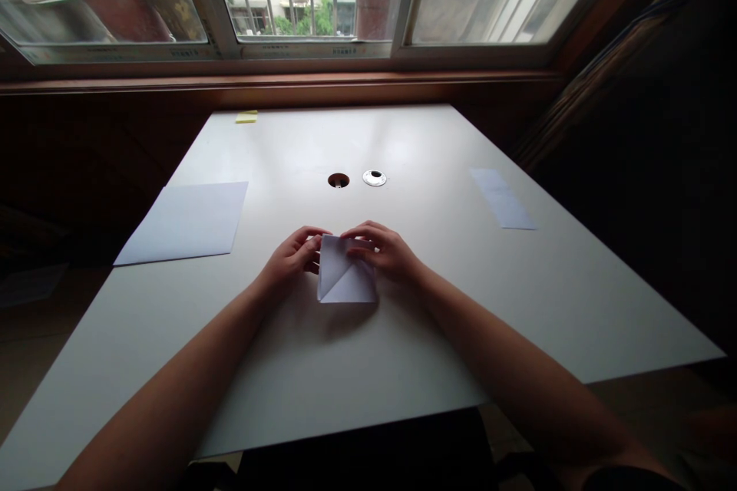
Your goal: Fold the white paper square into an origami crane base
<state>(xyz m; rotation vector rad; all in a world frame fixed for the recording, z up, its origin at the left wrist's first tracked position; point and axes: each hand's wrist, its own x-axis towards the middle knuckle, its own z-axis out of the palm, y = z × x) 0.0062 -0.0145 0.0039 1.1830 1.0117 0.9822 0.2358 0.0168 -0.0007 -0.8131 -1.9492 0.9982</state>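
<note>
A small square of folded white paper (348, 284) is held between my two hands, just above the middle of the white table (368, 368). A diagonal crease runs across its face, and its shadow falls on the tabletop below. My left hand (296, 255) pinches the upper left edge, thumb and fingers closed on it. At the upper right, my right hand (387, 249) grips the paper with the thumb on the near face and the fingers along the top edge. Part of the right side is hidden by that hand.
White sheets (187, 222) lie on the left of the table, and a narrow paper strip (503, 199) on the right. Past my hands are a round cable hole (338, 181) and its metal cover (375, 178). Yellow sticky notes (246, 116) sit at the far left, below the window.
</note>
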